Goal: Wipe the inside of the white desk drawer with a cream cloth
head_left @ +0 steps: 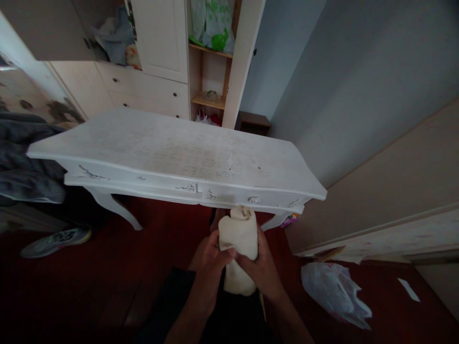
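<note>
A cream-coloured bundle of what looks like folded or rolled cloth (240,234) is held between both hands, just in front of the white table's (143,138) front edge. My left hand (211,255) grips its left side, the thumb pressed on its lower middle. From the right, my right hand (261,265) closes round the other side, its thumb near the left one. Part of the bundle hangs below the thumbs over dark clothing. Some fingers are hidden behind the cloth. The worn white tabletop shows dark smudges.
A translucent plastic bag (333,291) lies on the red floor at the right, a grey shoe (55,242) at the left. Grey fabric (28,162) hangs beside the table's left end. Behind stands a cream cabinet (150,95) with open doors and shelved bags.
</note>
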`<act>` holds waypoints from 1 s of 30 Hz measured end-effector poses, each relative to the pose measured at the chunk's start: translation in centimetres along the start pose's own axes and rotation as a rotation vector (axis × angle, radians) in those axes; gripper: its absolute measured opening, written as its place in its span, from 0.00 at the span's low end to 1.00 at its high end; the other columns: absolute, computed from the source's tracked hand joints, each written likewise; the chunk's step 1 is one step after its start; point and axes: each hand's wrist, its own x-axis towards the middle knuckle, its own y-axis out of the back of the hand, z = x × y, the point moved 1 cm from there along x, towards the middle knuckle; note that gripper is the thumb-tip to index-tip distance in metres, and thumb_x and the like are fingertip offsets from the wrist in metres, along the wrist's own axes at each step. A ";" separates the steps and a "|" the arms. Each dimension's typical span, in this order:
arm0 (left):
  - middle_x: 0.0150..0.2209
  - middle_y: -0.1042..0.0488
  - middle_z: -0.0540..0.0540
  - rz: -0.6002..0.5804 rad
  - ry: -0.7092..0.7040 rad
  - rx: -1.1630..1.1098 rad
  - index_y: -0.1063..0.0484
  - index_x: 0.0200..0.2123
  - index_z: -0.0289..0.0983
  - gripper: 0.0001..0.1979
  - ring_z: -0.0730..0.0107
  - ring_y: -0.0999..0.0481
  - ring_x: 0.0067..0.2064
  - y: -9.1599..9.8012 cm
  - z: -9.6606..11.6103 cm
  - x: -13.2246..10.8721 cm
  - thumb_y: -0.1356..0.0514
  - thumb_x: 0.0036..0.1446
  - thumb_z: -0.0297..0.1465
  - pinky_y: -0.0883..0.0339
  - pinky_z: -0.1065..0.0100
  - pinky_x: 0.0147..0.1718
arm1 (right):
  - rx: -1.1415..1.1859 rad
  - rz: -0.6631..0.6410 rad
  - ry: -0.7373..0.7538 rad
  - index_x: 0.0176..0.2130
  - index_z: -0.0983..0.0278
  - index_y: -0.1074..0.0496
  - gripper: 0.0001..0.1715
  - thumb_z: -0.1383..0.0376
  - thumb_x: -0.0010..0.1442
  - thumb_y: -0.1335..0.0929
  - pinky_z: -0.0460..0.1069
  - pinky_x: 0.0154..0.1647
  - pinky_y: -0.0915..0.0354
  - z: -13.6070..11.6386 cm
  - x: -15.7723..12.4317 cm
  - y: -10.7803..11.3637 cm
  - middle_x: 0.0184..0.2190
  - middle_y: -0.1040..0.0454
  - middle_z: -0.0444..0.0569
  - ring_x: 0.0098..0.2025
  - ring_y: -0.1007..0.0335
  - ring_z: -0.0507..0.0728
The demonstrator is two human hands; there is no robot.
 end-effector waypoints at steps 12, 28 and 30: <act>0.47 0.19 0.37 0.158 -0.016 0.207 0.23 0.43 0.37 0.22 0.57 0.18 0.45 2.1 -0.4 -0.2 0.29 0.45 0.41 0.30 0.65 0.39 | -0.823 0.276 0.306 0.72 0.58 0.48 0.41 0.65 0.63 0.37 0.57 0.51 0.25 2.6 6.4 0.5 0.71 0.42 0.54 0.63 0.31 0.65; 0.36 0.17 0.42 0.337 0.104 0.364 0.23 0.36 0.37 0.24 0.64 0.19 0.34 8.5 -6.9 2.3 0.29 0.41 0.48 0.31 0.66 0.35 | -0.853 0.171 0.376 0.73 0.55 0.50 0.41 0.66 0.64 0.38 0.54 0.48 0.23 4.4 4.9 3.2 0.68 0.38 0.53 0.60 0.27 0.63; 0.35 0.18 0.43 0.347 0.097 0.402 0.24 0.35 0.37 0.25 0.66 0.20 0.32 9.8 -8.6 2.6 0.28 0.39 0.50 0.31 0.67 0.33 | -0.891 0.163 0.436 0.72 0.56 0.48 0.40 0.66 0.65 0.38 0.52 0.44 0.23 3.1 4.8 4.9 0.67 0.36 0.54 0.58 0.26 0.63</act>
